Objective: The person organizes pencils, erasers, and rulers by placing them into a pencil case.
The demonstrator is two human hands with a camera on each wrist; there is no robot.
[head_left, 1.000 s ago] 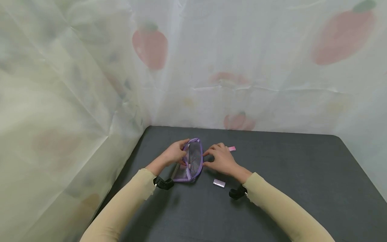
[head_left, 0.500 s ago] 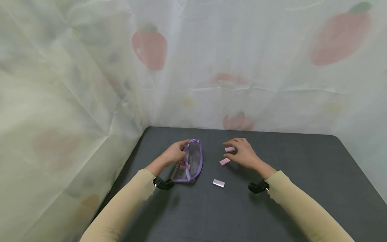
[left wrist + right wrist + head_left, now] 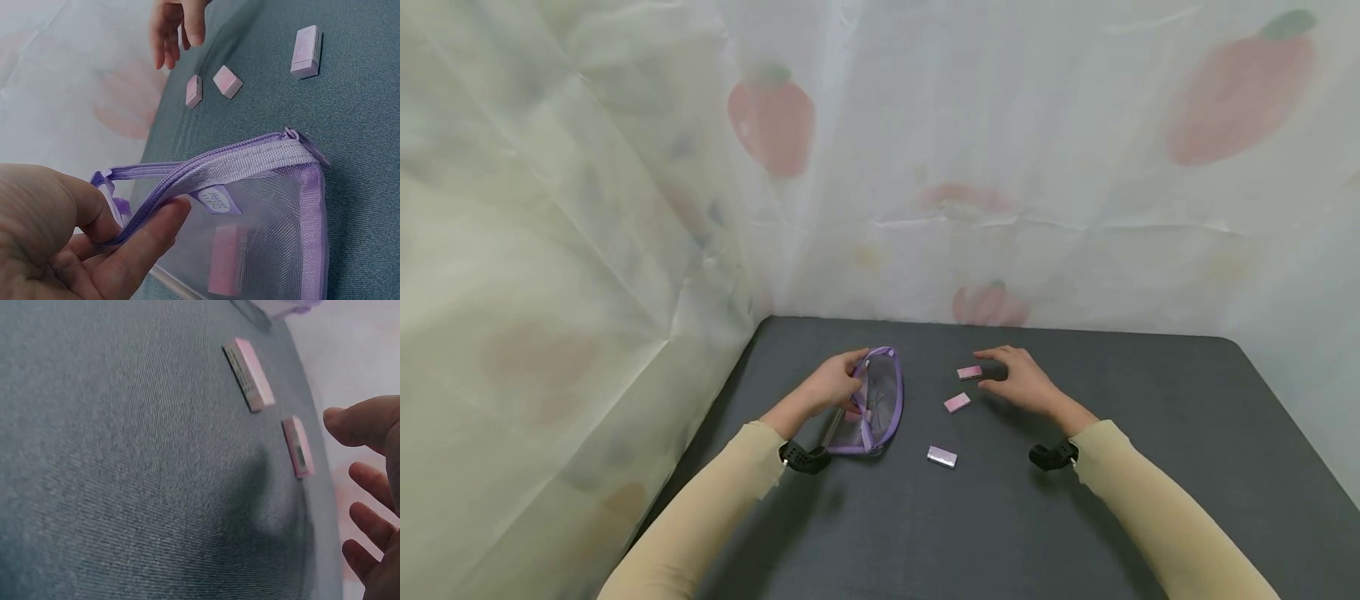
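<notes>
Three erasers lie loose; my right hand [image 3: 1026, 385] has left the pouch [image 3: 880, 400], grip open beside the far eraser [image 3: 969, 372], while my left hand [image 3: 831, 385] still pinches the pouch's rim.

My right hand [image 3: 1026, 385] has left the mesh pouch [image 3: 878, 402], where its fingertips touched the rim a second ago, and crossed to the right. It now hovers with loose fingers just beside the far pink eraser [image 3: 969, 372]. A second pink eraser [image 3: 957, 402], earlier hidden under that hand, lies uncovered.
</notes>
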